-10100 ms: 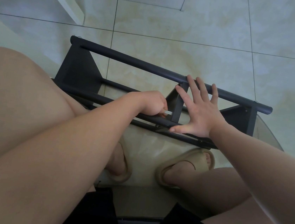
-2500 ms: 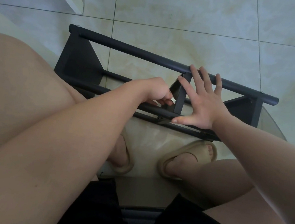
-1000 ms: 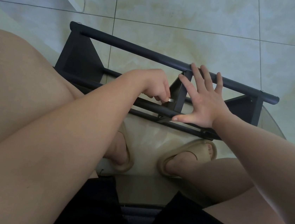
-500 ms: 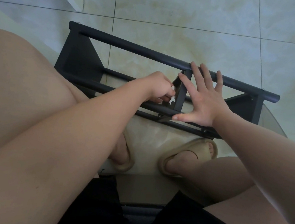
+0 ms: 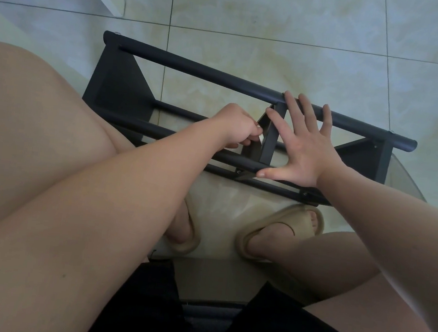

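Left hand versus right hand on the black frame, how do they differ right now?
The left hand is curled, pinching a small pale tool beside the centre bracket; the right hand lies flat with fingers spread. The left hand sits between the bars, while the right hand spans from the top bar to the lower bar, thumb on it. Both work at the same bracket of the black frame.

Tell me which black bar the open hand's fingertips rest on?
The farthest, highest bar: the right hand's fingertips lie across it. The nearer bars run lower, by its thumb and the left hand, pinching a small pale tool.
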Tool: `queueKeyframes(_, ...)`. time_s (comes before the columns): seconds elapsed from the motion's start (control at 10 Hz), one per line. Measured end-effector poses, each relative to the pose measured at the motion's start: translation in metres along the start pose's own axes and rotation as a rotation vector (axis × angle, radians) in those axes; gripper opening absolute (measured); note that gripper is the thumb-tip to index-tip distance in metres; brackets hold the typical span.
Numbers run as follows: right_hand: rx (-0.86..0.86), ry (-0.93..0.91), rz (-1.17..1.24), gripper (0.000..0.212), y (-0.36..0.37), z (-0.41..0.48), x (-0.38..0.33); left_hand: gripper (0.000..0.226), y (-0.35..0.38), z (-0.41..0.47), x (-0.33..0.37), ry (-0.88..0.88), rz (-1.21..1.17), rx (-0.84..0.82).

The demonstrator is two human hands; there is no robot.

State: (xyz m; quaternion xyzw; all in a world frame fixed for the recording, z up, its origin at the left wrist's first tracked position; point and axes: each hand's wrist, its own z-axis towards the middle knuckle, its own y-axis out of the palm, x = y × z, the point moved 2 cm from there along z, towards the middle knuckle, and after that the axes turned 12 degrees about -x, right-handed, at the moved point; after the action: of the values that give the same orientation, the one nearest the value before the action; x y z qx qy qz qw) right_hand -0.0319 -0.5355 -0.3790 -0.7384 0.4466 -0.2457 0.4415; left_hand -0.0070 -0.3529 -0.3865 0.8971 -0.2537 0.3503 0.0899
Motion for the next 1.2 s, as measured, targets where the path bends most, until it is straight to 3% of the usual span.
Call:
queueKeyframes(0.7, -0.006, 0.002, 0.001, 0.128, -0.0009, -0.0005, -0.0007, 0.013, -0.0002, -0.0059, 0.0049, -0.106, 0.000, -0.138)
queueKeyframes(1.2, 0.004, -0.006, 0.013, 0.127, -0.0008, -0.0005, -0.0010, 0.020, -0.0004, -0.0024, 0.0021, -0.086, 0.120, -0.208)
